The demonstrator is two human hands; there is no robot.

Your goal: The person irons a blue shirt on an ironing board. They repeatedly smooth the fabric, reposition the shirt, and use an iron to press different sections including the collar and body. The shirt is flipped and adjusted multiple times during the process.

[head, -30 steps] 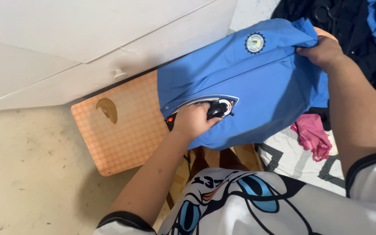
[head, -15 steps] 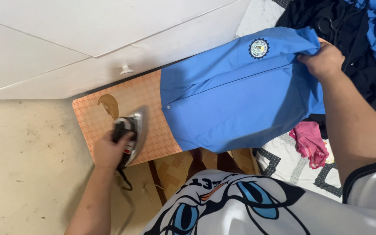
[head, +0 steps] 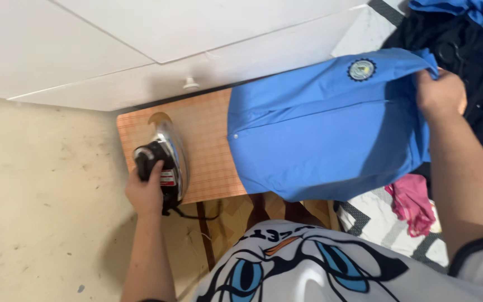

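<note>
Left hand: the left hand [head: 145, 193] reaches forward at 9 o'clock, fingers wrapped tight around the black handle of the silver electric iron [head: 166, 162], standing on its heel.
Right hand: the right hand [head: 440, 94] at 2 o'clock, fingers pinched on the edge of the blue collared shirt [head: 325, 140].
Surface: orange checked ironing board [head: 208, 140]; the shirt lies flat across its right part.
Room: white wall panel [head: 141, 50] at 12 o'clock, beige floor [head: 40, 196] at left, pink cloth [head: 412, 204] at 4 o'clock.

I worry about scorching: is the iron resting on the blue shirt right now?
No, the iron stands on the bare orange checked board cover, held by the left hand, clear of the blue shirt.
</note>
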